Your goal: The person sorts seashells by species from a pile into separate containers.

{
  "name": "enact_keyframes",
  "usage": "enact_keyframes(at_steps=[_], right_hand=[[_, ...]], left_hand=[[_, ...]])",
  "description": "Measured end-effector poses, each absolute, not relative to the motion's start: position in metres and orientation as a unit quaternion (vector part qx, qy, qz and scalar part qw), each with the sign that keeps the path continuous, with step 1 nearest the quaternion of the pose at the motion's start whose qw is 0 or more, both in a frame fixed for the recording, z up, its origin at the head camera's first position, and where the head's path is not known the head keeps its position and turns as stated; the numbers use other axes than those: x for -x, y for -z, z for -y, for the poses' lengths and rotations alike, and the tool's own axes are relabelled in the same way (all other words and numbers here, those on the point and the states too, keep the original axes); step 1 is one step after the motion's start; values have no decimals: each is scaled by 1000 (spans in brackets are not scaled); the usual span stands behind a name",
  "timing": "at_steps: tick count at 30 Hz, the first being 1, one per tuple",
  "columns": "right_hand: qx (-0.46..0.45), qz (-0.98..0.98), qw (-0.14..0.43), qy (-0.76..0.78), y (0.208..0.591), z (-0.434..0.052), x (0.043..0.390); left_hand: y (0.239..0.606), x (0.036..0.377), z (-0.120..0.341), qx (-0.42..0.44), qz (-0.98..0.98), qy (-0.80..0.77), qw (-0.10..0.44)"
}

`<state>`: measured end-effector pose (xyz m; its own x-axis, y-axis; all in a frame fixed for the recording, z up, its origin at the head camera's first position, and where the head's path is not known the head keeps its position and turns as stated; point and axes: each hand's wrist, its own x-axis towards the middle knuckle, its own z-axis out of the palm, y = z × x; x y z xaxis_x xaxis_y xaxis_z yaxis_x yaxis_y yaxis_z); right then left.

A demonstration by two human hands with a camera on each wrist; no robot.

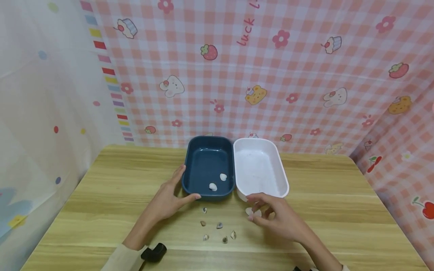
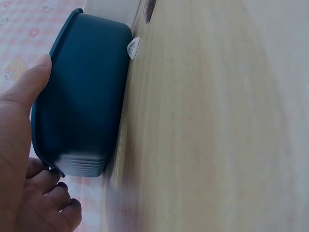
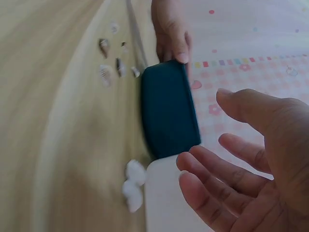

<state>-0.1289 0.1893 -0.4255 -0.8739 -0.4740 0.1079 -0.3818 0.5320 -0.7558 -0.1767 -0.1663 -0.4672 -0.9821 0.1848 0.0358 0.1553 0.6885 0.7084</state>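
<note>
A dark blue tray (image 1: 207,158) and a white tray (image 1: 259,169) stand side by side at the back of the wooden table (image 1: 339,195). Two white shells (image 1: 217,182) lie in the blue tray. My left hand (image 1: 185,184) holds the blue tray's near-left corner (image 2: 82,96), thumb on the front edge and fingers along the side. My right hand (image 1: 259,210) hovers with relaxed fingers over two white shells (image 1: 252,212) lying on the table by the white tray's front; in the right wrist view these shells (image 3: 133,183) lie apart from the fingers (image 3: 212,169). Several small dark shells (image 1: 218,230) lie between my hands.
Pink checked cloth (image 1: 271,75) hangs behind and to the right of the table, and a pale curtain (image 1: 40,113) to the left. A black wrist mount (image 1: 154,252) sits on my left forearm. One more shell (image 2: 133,47) lies against the blue tray's side.
</note>
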Motion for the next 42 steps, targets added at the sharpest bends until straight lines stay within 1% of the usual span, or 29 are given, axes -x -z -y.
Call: enact_keyframes(at_steps=[5,9,13,19,28,36,42], right_hand=[[251,-874,50,413,435,-199,124],[238,-881,36,407,443,-204,121],[202,-896,22,395,452,-207,120],[138,-920,22,366,462,-205,123],[96,-933,5,348,471,-199,127],[100,-927,5,362,474,-201,126],[131,-918,4,373,473,-206,124]], left_hand=[[468,177,166,-93,-918,-385,17],[469,177,166,-94,-918,-384,15],[469,177,166,-93,-918,-385,15],[469,177,166,-90,-918,-385,18],[466,177,166,-91,-917,-389,19],[466,176,165,-91,-917,-389,17],[466,176,165,-96,-916,-389,15]])
